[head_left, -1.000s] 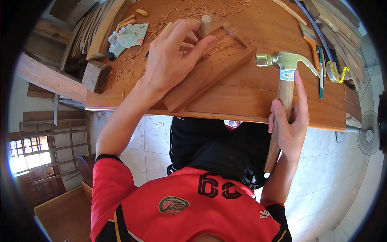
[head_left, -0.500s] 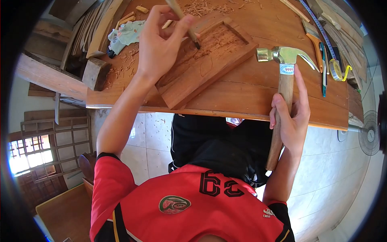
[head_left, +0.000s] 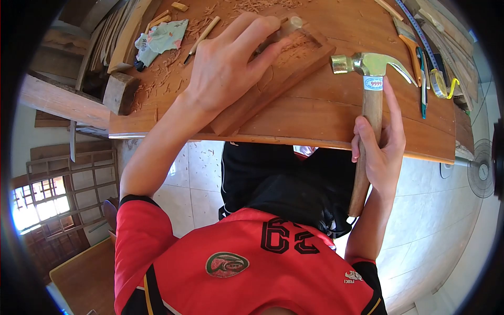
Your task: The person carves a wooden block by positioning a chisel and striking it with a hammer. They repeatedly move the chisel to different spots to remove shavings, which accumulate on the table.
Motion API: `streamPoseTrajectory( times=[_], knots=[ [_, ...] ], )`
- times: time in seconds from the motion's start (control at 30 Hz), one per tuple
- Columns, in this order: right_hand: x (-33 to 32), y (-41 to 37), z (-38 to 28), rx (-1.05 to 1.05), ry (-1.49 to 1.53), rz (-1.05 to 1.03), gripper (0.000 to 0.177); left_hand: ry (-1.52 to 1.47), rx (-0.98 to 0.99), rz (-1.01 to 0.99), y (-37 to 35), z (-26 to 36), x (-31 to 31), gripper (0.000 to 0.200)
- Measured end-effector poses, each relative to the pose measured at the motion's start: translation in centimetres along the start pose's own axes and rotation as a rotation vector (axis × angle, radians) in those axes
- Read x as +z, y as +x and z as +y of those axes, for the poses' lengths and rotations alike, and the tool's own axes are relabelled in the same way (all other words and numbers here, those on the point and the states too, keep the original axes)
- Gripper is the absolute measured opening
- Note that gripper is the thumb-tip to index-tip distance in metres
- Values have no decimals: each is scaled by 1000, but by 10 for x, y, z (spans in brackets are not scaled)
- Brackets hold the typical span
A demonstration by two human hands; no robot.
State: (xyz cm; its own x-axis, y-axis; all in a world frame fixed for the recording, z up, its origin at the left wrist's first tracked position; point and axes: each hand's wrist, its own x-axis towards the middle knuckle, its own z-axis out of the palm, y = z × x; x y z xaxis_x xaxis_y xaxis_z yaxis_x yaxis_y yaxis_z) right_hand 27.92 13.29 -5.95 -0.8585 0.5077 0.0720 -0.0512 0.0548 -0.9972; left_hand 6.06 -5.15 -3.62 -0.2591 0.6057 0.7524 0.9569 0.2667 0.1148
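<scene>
My left hand point(head_left: 226, 68) is curled over a reddish wooden block point(head_left: 278, 79) with a shavings-strewn recess. Its fingers are closed around a chisel, mostly hidden behind them; a pale round end, seemingly of the handle point(head_left: 296, 22), shows past the fingertips. In my right hand point(head_left: 382, 142) is a claw hammer point(head_left: 373, 105), wooden-handled with a shiny metal head pointing up and a "9999" label. The index finger lies along its neck, and the head is to the right of the block. Another slim tool point(head_left: 203, 38) with a dark tip lies left of the block.
Wood shavings point(head_left: 210, 9) litter the tabletop point(head_left: 315, 118). At left are a crumpled cloth point(head_left: 160, 43), a small wood block point(head_left: 121, 96) and stacked boards. A paintbrush point(head_left: 407, 37) and tape measure point(head_left: 440, 84) lie at right. The table's front edge faces my lap.
My left hand has moved right and lower over the block, and the chisel's long upright handle has swung out of its earlier line. The slim tool at left is now uncovered. My right hand barely moved.
</scene>
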Motion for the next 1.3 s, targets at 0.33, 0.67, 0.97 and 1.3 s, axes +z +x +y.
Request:
streamPoseTrajectory(
  times=[0.33,0.67,0.97,1.3],
  knots=[
    [-1,-2,-1,-1,9,-18,70,-699,-692,-10,-4,-25,-12,36],
    [0,-2,0,-11,-19,-11,71,-312,-477,-38,14,0,-16,22],
    [2,-4,1,-17,-31,18,70,-56,-206,-147,28,8,-12,25],
    [2,-3,0,-13,-6,25,71,-801,-753,-48,-9,-40,-11,32]
  ],
)
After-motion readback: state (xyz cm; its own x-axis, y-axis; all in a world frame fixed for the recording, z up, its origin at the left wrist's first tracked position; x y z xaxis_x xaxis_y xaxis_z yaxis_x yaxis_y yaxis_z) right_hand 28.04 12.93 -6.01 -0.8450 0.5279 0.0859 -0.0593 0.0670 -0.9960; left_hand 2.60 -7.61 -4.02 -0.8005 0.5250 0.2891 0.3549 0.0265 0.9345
